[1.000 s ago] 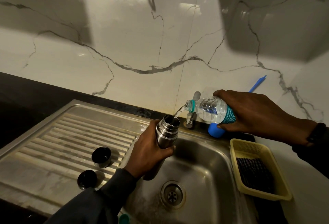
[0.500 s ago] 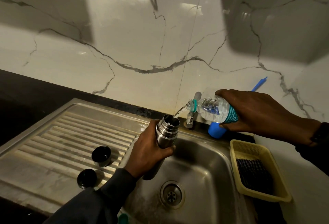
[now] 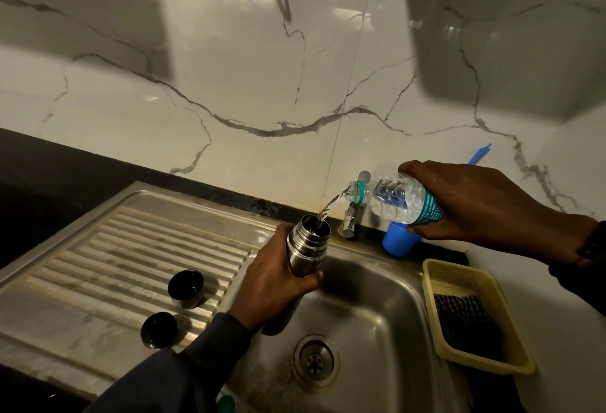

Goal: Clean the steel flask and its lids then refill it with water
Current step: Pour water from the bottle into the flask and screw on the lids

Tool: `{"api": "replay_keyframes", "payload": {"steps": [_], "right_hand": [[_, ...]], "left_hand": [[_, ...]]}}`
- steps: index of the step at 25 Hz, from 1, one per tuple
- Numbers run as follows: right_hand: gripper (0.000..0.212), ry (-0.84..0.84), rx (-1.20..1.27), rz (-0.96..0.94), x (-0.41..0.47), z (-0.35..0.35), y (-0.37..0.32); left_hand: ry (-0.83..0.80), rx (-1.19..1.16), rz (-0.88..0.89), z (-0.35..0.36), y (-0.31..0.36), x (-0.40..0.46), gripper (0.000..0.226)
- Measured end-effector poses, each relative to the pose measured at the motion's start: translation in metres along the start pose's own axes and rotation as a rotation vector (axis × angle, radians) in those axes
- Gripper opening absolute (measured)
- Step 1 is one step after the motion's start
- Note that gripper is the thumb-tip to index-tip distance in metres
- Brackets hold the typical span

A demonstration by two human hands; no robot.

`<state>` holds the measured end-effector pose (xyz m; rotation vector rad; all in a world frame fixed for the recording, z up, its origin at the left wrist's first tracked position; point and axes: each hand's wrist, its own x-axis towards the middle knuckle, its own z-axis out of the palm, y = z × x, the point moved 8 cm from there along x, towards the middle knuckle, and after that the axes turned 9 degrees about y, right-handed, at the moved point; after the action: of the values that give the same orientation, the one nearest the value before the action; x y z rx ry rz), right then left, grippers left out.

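The left hand (image 3: 275,284) grips the open steel flask (image 3: 306,247), tilted above the sink (image 3: 367,324). The right hand (image 3: 475,206) grips a plastic bottle (image 3: 396,198) tipped on its side, and a stream of water (image 3: 331,207) runs into the flask's mouth. Two lids (image 3: 185,288) (image 3: 158,329) rest on the draining board (image 3: 98,268), left of the sink.

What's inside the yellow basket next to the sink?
A dark checked cloth lies in the yellow basket, filling its near half. Anything under the cloth is covered and cannot be seen.
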<state>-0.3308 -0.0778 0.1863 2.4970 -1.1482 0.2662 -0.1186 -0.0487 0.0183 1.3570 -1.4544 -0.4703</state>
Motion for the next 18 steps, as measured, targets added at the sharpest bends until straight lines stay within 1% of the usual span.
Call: {"api": "replay_keyframes", "payload": {"steps": [18], "right_hand": [[0.073, 0.021, -0.017, -0.02, 0.0011, -0.0071, 0.0049]], "left_hand": [[-0.021, 0.012, -0.001, 0.0015, 0.0003, -0.0005, 0.067]]}}
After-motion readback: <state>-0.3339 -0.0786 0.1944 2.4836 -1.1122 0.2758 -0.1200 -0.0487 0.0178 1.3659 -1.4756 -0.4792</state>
